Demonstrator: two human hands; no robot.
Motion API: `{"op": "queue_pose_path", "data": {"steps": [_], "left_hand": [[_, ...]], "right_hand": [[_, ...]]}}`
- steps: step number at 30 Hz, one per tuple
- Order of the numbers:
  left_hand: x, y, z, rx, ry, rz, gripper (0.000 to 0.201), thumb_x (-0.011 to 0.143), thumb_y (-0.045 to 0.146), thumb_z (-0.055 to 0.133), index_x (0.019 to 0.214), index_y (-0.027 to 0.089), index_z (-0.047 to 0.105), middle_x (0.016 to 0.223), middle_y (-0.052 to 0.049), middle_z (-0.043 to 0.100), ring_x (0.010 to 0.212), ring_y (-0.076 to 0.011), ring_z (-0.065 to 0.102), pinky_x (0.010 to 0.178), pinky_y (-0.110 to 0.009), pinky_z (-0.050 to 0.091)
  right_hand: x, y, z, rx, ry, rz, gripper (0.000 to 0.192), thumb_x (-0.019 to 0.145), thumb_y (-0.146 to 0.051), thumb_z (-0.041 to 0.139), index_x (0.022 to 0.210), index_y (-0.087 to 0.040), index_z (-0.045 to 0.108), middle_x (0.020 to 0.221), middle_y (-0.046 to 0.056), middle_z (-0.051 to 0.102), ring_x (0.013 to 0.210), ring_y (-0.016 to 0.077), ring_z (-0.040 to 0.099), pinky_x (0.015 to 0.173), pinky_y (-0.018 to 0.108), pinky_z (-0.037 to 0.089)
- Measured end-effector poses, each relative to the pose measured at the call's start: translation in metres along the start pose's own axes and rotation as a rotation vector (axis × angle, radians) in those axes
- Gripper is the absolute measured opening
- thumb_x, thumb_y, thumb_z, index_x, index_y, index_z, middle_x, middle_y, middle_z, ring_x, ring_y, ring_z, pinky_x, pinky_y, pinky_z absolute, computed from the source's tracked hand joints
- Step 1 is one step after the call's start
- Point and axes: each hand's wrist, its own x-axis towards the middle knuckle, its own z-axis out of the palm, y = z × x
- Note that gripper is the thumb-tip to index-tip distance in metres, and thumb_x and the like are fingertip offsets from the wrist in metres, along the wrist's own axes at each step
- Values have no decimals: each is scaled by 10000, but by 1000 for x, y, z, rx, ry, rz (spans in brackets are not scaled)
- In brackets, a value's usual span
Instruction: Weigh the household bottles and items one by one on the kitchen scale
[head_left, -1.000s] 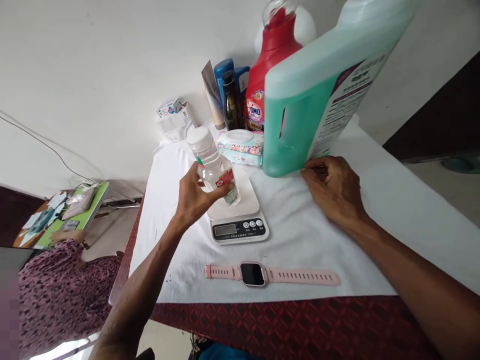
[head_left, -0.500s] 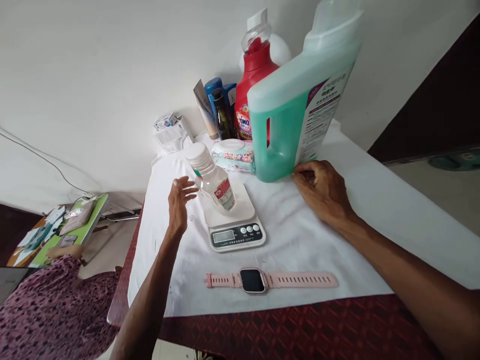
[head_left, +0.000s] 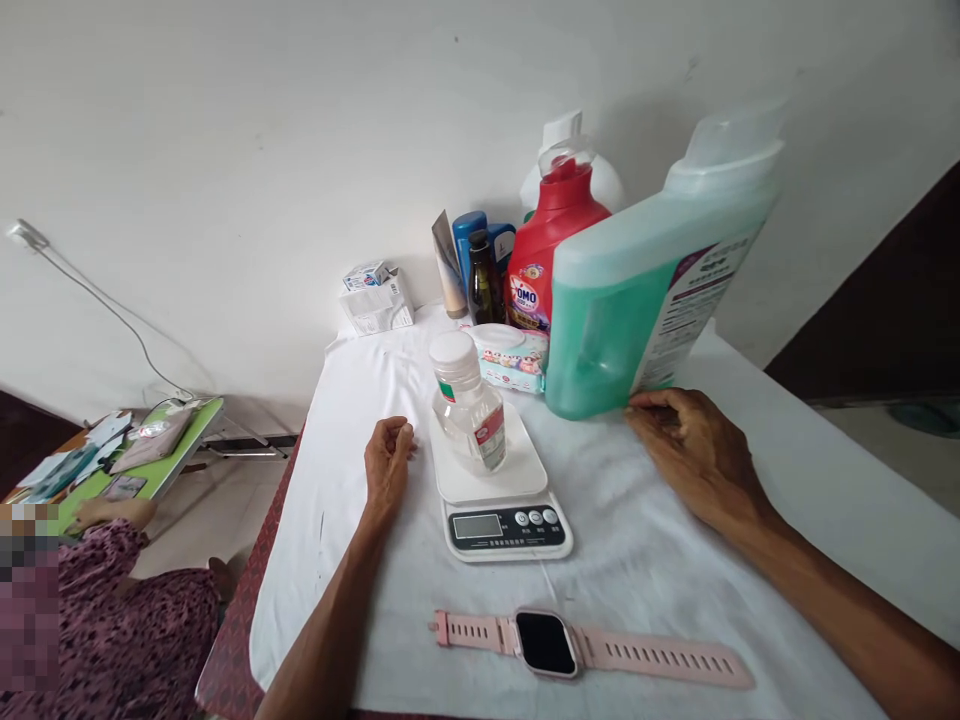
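Observation:
A clear plastic bottle (head_left: 461, 440) with a white cap and red label stands on the white digital kitchen scale (head_left: 450, 545). Left of the scale, my left hand (head_left: 386, 462) is loosely curled on the cloth, apart from the bottle, with nothing seen in it. My right hand (head_left: 694, 450) has its fingers drawn together, the tips at the lower edge of a large jug of green liquid (head_left: 600, 340); whether they pinch anything is hidden. In front of the scale lies a pink-strapped smartwatch (head_left: 546, 642), its strap stretched out flat.
Behind stand a red OMO detergent bottle (head_left: 559, 225), a dark bottle (head_left: 484, 285), a wipes pack (head_left: 510, 358) and small boxes (head_left: 379, 300) along the wall. White cloth (head_left: 315, 560) covers the table. At left, a person in patterned clothing (head_left: 142, 640) sits by a green table (head_left: 169, 465).
My left hand has drawn back from beside the bottle, its fingers curling in. My right hand stays at the jug's base. The whole view has shifted, so everything on the table appears lower and further right.

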Motion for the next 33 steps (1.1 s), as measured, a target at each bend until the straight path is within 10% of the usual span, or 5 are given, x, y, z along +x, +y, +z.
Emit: {"op": "queue_pose_path", "data": {"steps": [8, 14, 22, 33], "left_hand": [[-7, 7, -3, -12, 11, 35, 473, 981, 646, 546, 1108, 203, 652, 988, -75, 700, 778, -191, 674, 722, -350, 548], [-32, 59, 10, 110, -96, 331, 723, 785, 592, 816, 1382, 259, 581, 1323, -147, 662, 1213, -328, 654, 1012, -468, 529], [-31, 89, 44, 272, -114, 188, 386, 703, 409, 900, 979, 259, 676, 930, -55, 767, 831, -272, 702, 744, -412, 553], [135, 83, 52, 317, 119, 174, 456, 702, 338, 926, 1037, 219, 641, 1026, -85, 800, 923, -299, 759, 804, -407, 577]], "right_hand": [[2, -5, -1, -14, -14, 38, 336, 689, -497, 512, 885, -244, 613, 1133, 175, 701, 935, 332, 705, 961, 525, 566], [2, -2, -2, 15, -18, 24, 324, 727, -486, 522, 901, -237, 634, 1083, 152, 698, 892, 318, 703, 939, 520, 569], [3, 8, 0, 55, 6, -54, 256, 777, -449, 547, 904, -248, 642, 1017, 113, 694, 865, 298, 714, 919, 496, 590], [7, 14, 0, 73, 3, -60, 279, 774, -581, 547, 858, -332, 640, 1013, 96, 701, 895, 368, 720, 884, 599, 610]]}}
